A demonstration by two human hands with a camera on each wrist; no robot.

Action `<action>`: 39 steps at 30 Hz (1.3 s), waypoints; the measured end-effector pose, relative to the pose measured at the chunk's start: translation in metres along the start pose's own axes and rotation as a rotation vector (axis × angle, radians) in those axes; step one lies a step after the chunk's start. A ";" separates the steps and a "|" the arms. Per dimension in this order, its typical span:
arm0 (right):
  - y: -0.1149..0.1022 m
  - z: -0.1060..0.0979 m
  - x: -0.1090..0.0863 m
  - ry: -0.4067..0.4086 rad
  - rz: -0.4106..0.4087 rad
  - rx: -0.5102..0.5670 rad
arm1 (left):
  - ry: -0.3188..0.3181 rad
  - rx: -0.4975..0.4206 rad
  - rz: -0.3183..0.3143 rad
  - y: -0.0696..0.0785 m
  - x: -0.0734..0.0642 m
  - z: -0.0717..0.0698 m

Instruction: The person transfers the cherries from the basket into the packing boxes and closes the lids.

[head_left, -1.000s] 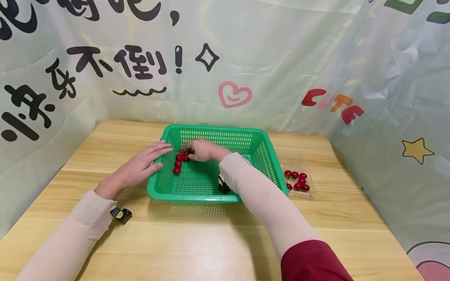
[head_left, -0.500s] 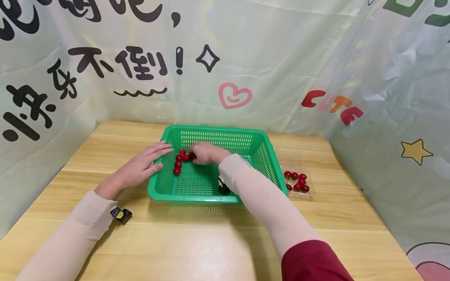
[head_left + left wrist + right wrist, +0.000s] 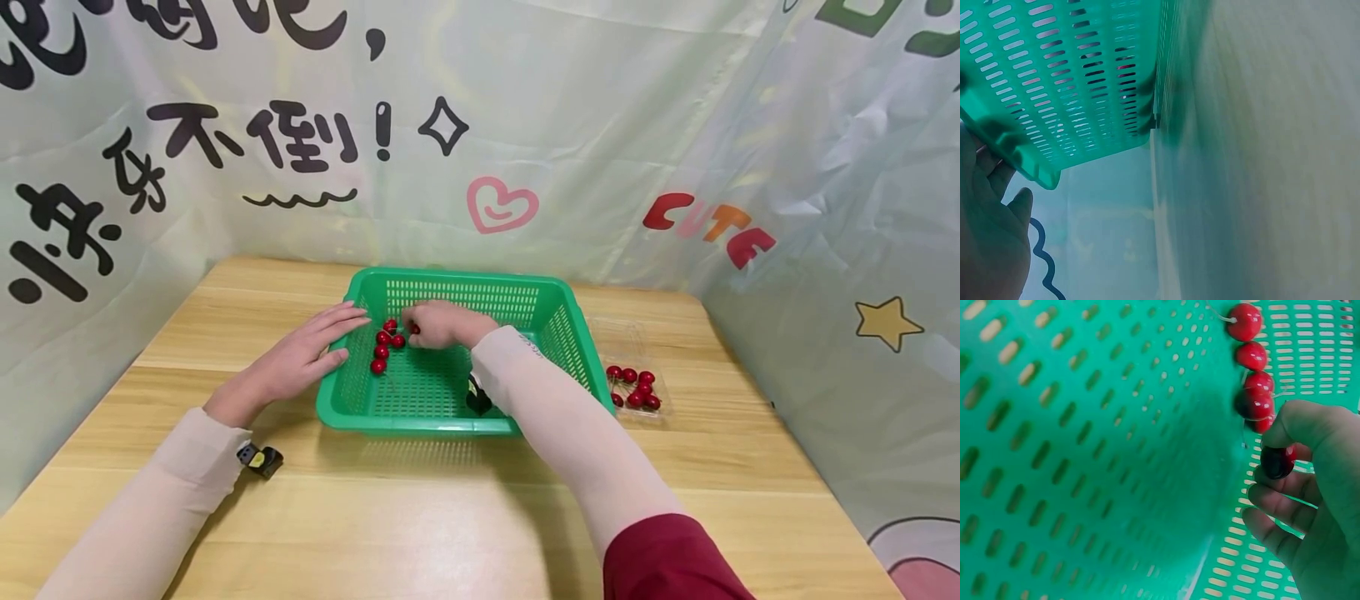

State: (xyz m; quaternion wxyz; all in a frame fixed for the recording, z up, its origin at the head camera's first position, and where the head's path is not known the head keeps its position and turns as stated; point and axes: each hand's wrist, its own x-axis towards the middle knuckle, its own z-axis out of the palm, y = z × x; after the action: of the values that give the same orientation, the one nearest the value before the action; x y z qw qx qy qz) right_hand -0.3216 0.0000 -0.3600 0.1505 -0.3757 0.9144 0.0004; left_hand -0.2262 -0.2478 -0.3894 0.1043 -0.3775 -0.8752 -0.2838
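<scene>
A green plastic basket [image 3: 450, 425] with slotted walls stands on the table. Inside it, my right hand [image 3: 442, 323] pinches a dark red cherry [image 3: 1277, 462] between thumb and forefinger, as the right wrist view shows. Several red cherries [image 3: 381, 352] with thin stems lie in a line along the basket's left side, just left of that hand. My left hand [image 3: 303, 354] rests its straight fingers at the basket's left rim. From the left wrist view, the left hand [image 3: 991, 225] appears beside the rim, thumb apart and holding nothing.
Right of the basket sits a clear plastic box [image 3: 663, 410] with its lid folded back, holding several more cherries [image 3: 637, 388]. The wooden table [image 3: 375, 517] meets a printed cloth backdrop [image 3: 585, 150] behind and at both sides.
My right hand has shifted slightly right, away from the row of cherries, with a cherry in its fingers. The left hand stays at the rim.
</scene>
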 end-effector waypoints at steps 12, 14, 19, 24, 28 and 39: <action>0.003 -0.015 -0.011 0.126 -0.011 0.013 | -0.004 -0.008 -0.003 -0.001 0.001 0.001; 0.001 -0.019 -0.015 0.151 -0.026 0.014 | -0.003 -0.006 0.002 -0.001 0.001 0.001; -0.003 -0.026 -0.022 0.237 -0.079 -0.070 | 0.002 -0.005 0.008 -0.001 0.000 0.001; -0.005 -0.029 -0.030 0.288 -0.125 -0.149 | -0.005 -0.004 -0.005 0.000 0.000 0.000; -0.005 -0.032 -0.040 0.302 -0.142 -0.163 | -0.009 -0.005 -0.007 0.000 0.001 0.000; 0.001 -0.037 -0.063 0.352 -0.162 -0.163 | 0.000 0.003 0.002 -0.002 0.000 0.001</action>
State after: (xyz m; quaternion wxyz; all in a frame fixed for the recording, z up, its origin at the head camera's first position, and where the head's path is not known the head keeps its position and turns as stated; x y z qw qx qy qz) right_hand -0.2900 0.0400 -0.3076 -0.0429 -0.4531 0.8904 -0.0034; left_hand -0.2281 -0.2479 -0.3912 0.1052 -0.3782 -0.8753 -0.2824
